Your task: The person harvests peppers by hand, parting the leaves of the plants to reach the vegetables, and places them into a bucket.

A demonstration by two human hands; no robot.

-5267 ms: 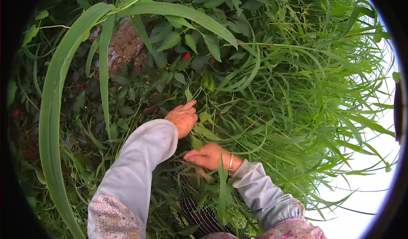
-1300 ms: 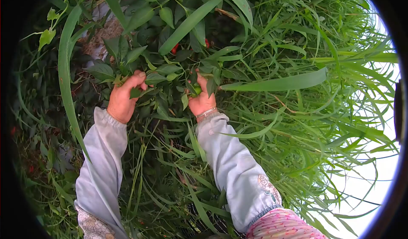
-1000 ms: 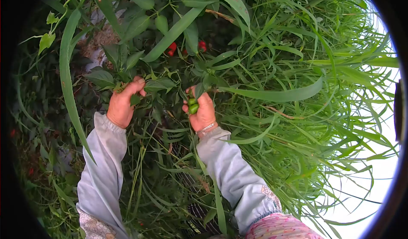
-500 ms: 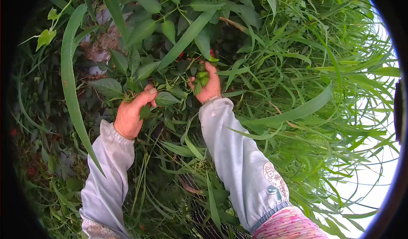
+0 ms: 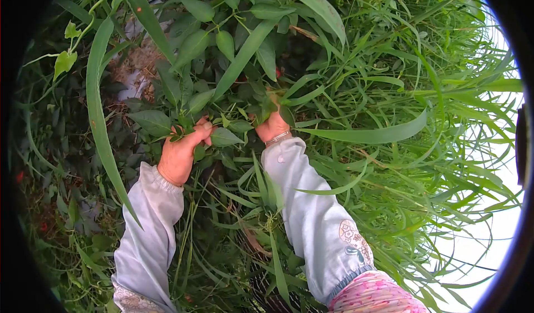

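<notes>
My left hand (image 5: 182,149) is closed around a leafy stem of a pepper plant (image 5: 150,122), thumb and fingers pinched together among its leaves. One broad leaf (image 5: 225,137) sticks out just right of those fingertips. Deeper in the foliage, my right hand (image 5: 271,125) has its fingers curled and largely covered by leaves. The green peppers seen in its palm a moment ago are now mostly hidden, with only a bit of green showing at the palm. A red spot, perhaps a ripe pepper (image 5: 278,72), shows above this hand.
Tall grass (image 5: 389,118) fills the right side. A long grass blade (image 5: 95,107) hangs in front on the left, and another (image 5: 367,135) crosses near my right wrist. Pale ground sheeting (image 5: 133,85) shows at upper left; dark netting (image 5: 267,285) lies below.
My right hand has turned and sunk further behind leaves, hiding the green peppers in it. My left hand has shifted slightly right and still grips the stem. Leaves and grass around have swayed.
</notes>
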